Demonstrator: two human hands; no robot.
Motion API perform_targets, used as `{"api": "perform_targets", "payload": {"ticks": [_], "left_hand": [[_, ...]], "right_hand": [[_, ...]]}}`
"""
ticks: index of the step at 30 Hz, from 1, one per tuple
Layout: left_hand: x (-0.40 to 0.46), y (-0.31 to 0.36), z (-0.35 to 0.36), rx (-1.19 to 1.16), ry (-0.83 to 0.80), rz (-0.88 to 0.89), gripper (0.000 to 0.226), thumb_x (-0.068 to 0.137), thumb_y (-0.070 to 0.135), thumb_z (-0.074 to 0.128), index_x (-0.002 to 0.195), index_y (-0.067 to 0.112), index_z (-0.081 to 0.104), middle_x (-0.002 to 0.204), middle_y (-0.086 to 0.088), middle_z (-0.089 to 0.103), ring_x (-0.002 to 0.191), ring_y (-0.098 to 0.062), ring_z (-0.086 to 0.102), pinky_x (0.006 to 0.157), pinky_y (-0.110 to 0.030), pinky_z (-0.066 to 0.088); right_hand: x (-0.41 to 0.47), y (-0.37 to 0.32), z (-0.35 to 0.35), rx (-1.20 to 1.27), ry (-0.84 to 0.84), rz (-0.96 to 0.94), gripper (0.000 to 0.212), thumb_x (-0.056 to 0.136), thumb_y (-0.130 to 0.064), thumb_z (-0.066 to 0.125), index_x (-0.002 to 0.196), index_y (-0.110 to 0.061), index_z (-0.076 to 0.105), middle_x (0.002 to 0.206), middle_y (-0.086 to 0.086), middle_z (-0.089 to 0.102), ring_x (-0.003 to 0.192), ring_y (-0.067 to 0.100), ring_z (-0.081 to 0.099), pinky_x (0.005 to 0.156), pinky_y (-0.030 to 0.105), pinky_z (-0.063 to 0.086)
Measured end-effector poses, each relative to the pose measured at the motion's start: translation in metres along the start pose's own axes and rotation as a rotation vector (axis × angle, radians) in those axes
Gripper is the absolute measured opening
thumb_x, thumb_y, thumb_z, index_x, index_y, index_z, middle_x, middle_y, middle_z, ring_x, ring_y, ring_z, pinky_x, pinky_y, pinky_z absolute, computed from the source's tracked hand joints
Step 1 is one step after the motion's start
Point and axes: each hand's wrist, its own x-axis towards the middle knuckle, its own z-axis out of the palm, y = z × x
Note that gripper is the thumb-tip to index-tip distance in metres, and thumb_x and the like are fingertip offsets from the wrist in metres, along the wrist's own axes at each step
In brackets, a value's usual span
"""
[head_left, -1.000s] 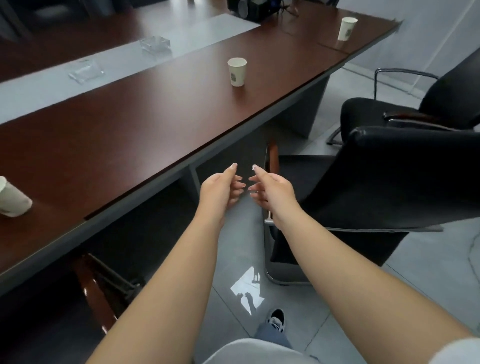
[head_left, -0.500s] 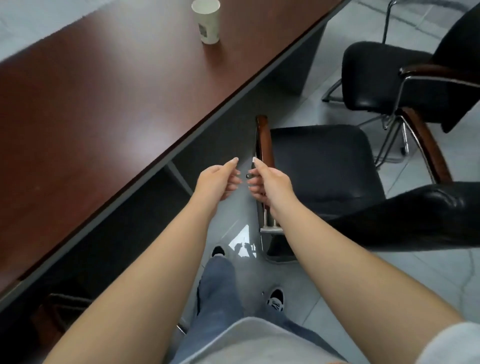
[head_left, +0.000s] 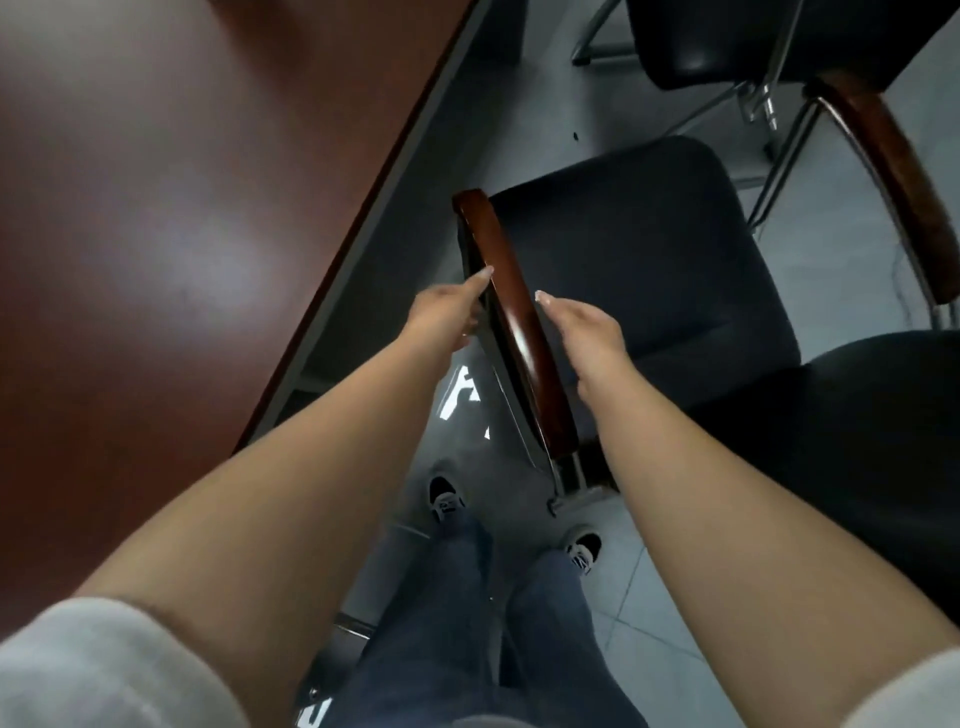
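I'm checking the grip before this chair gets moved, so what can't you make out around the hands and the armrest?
Head view only.
Left hand: fingers hidden behind the hand itself, so contact with the armrest is unclear.
Right hand: fingers hidden likewise.
Table: blurred, cut off by the left edge.

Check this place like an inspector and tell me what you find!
Surface: glossy red-brown table, left of the hands.
Job's things: wooden armrest of the black chair, between both hands.
Clutter: nothing seen.
Fingers: left hand at the armrest's left edge and right hand at its right edge. The fingers are hidden, so I cannot tell whether they grip.
Cables: nothing seen.
Surroundings: grey tiled floor, second chair behind, and the person's shoes below.
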Motion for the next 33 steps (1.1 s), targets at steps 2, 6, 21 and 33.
{"api": "perform_targets", "payload": {"ticks": [2,6,21,33], "left_hand": [[0.016,-0.003,0.007,-0.001,-0.035,-0.038,0.035,0.083,0.048,0.062,0.070,0.018,0.050,0.074,0.002,0.052,0.067,-0.010,0.050,0.070,-0.023,0.047],[0.028,-0.010,0.027,-0.003,-0.129,-0.059,0.030,0.086,0.042,0.061,0.076,0.016,0.053,0.072,0.002,0.057,0.072,-0.012,0.057,0.073,-0.023,0.048],[-0.014,-0.076,0.023,-0.175,-0.100,-0.156,0.033,0.092,0.038,0.053,0.076,0.009,0.052,0.067,-0.005,0.055,0.067,-0.017,0.058,0.084,-0.038,0.055],[-0.106,-0.192,0.048,-0.412,0.189,-0.186,0.034,0.092,0.043,0.052,0.076,0.013,0.049,0.056,-0.002,0.040,0.051,-0.012,0.042,0.081,-0.036,0.053]], "right_hand": [[0.016,0.009,0.004,-0.078,-0.020,0.068,0.034,0.084,-0.041,0.065,0.101,-0.012,0.065,0.094,-0.003,0.065,0.082,0.007,0.058,0.064,0.015,0.044],[0.027,0.032,0.011,-0.183,-0.092,0.238,0.060,0.077,-0.063,0.060,0.107,-0.011,0.065,0.097,0.009,0.068,0.089,0.024,0.065,0.081,0.033,0.053],[-0.022,0.077,-0.001,-0.295,-0.173,0.326,0.075,0.077,-0.071,0.051,0.113,-0.006,0.059,0.104,0.011,0.064,0.096,0.026,0.061,0.092,0.035,0.048],[-0.091,0.157,-0.051,-0.529,-0.397,0.216,0.061,0.087,-0.056,0.052,0.113,-0.003,0.062,0.103,0.014,0.065,0.097,0.028,0.062,0.090,0.033,0.048]]}}
